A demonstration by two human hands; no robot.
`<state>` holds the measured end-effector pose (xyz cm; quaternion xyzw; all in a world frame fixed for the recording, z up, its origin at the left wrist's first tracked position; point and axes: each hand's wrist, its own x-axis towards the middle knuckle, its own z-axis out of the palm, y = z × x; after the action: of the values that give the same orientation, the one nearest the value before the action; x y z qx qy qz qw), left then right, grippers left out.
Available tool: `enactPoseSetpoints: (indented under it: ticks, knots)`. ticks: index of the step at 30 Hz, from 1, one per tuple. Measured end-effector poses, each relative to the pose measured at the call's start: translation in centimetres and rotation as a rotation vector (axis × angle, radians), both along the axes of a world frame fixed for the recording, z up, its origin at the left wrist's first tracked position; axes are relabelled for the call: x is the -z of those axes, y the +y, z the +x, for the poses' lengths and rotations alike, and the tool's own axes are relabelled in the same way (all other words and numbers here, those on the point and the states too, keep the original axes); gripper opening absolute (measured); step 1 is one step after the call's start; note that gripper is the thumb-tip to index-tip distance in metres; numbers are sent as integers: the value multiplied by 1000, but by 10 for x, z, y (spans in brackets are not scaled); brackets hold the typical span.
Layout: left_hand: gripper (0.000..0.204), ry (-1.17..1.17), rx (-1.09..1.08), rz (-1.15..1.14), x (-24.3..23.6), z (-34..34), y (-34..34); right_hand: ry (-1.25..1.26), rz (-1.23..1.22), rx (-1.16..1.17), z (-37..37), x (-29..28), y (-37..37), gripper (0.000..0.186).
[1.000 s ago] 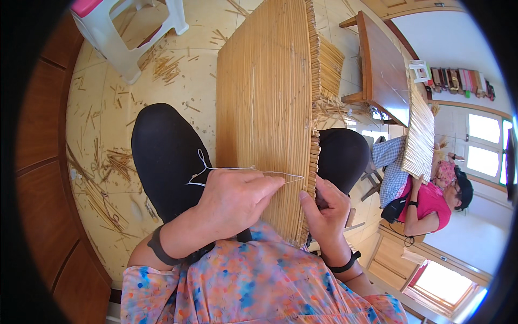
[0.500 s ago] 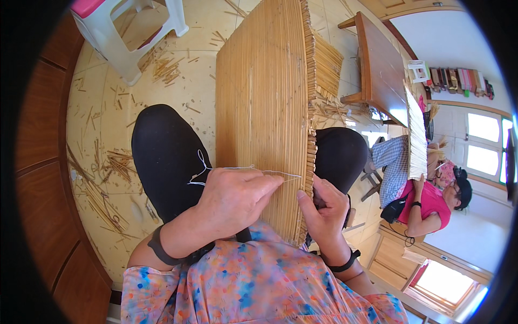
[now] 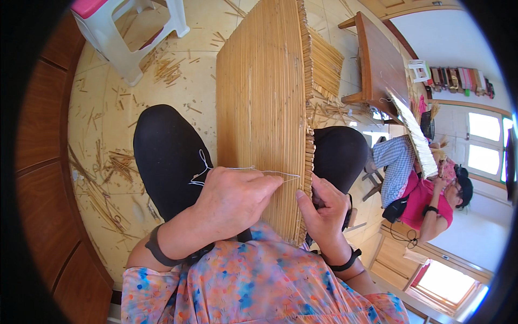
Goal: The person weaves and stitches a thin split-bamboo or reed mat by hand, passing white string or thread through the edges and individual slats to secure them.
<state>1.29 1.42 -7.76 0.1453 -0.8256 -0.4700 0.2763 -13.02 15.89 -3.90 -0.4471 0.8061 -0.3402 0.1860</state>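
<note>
A long panel of straw stalks (image 3: 259,102), with a bumpy bound right edge, stretches upright in the picture between my dark-clad knees. My left hand (image 3: 233,201) is closed over it, pinching a fine white thread (image 3: 290,175) that runs to near the right edge; whether a needle is in the pinch I cannot tell. A loose loop of the thread lies over my left thigh. My right hand (image 3: 325,211) grips the panel's right edge, thumb on top, fingers partly hidden behind it.
A white stool (image 3: 124,48) stands at upper left among straw scraps on the tiled floor (image 3: 97,81). Another straw piece (image 3: 326,59) lies behind the panel. At right, a co-worker in pink (image 3: 431,216) sits holding a straw mat (image 3: 410,132) beside a wooden table (image 3: 380,65).
My hands and the panel have barely shifted. The co-worker's straw mat is tilted more, its top end farther left, and that person's hand is nearer the face.
</note>
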Motion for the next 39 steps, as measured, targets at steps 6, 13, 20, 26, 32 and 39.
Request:
enactPoseSetpoints:
  ticks: [6, 13, 20, 26, 32, 39]
  knots:
    - [14, -198, 100, -127, -32, 9, -17, -8, -62, -43, 7, 6, -2, 38]
    - [14, -255, 53, -23, -39, 30, -21, -48, -207, -201, 17, 7, -13, 44]
    - [19, -362, -53, 127, -43, 59, -17, -306, -291, -366, 16, 30, -20, 41]
    - [21, -434, -180, 215, -47, 70, -14, -565, -468, -356, 17, 55, -32, 34]
    - [20, -491, -263, 249, -52, 75, -8, -681, -504, -415, 16, 65, -38, 40]
    - [20, -550, -285, 173, -61, 72, -7, -712, -506, -424, 16, 67, -41, 41]
